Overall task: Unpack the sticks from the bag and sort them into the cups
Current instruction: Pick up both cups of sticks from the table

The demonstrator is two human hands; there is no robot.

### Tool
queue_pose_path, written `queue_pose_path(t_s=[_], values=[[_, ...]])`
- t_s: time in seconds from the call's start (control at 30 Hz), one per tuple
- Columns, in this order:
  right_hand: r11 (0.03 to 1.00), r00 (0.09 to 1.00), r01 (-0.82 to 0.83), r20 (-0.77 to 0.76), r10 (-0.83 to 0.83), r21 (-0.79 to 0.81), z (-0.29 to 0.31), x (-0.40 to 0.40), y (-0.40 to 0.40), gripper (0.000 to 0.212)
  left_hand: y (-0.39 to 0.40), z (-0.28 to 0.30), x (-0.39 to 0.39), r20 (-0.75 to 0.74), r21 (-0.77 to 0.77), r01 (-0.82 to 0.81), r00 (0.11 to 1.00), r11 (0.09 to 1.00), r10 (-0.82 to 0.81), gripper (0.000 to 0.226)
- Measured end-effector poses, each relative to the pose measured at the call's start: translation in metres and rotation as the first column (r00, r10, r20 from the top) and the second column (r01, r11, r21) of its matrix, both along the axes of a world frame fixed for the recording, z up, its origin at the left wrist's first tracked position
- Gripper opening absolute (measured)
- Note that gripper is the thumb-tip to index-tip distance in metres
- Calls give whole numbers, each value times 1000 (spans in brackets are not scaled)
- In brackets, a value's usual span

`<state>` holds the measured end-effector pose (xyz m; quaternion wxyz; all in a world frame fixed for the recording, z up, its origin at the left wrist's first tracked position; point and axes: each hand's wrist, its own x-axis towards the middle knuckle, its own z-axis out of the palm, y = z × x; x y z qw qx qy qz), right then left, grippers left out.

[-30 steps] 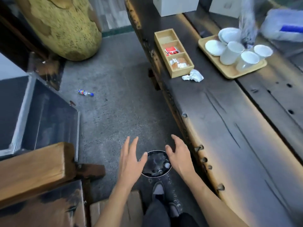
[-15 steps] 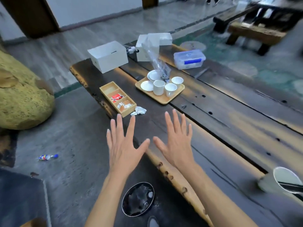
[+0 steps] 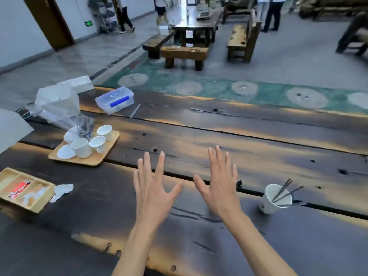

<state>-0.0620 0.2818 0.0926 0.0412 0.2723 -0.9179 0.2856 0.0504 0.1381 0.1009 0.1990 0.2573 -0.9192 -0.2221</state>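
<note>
— Both hands have risen over the tabletop (image 3: 258, 148): left hand (image 3: 153, 194), right hand (image 3: 219, 188). Holding anything?
— Nothing; fingers spread. Sticks (image 3: 283, 191) stand in the cup (image 3: 273, 200), right; bag (image 3: 65, 114) by the tray (image 3: 83, 159).

There is a single view, worn on the person's head, looking forward and down across the dark wooden desk (image 3: 199, 140) from its near edge. It sits close above the forearms, which enter from the bottom of the frame, with the left hand (image 3: 154, 193) and right hand (image 3: 219, 188) near the centre. The wide angle bends the desk's planks and takes in much beyond its far edge: the floor, wooden benches (image 3: 184, 53) and standing people in the distance. No second view shares the scene.
</note>
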Motion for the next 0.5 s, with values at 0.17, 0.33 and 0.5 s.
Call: queue_pose_path(t_s=[0.17, 0.33, 0.5], values=[[989, 990, 142, 33, -140, -39, -8, -41, 90, 87, 75, -12, -68, -9, 44, 144, 990, 989, -143, 92], [966, 965, 252, 93, -246, -61, -20, -60, 154, 88, 131, -22, -107, -2, 76, 241, 970, 968, -242, 93], [947, 950, 297, 136, -281, -121, -24, -69, 178, 87, 141, -28, -124, -9, 102, 291, 957, 951, -291, 93]])
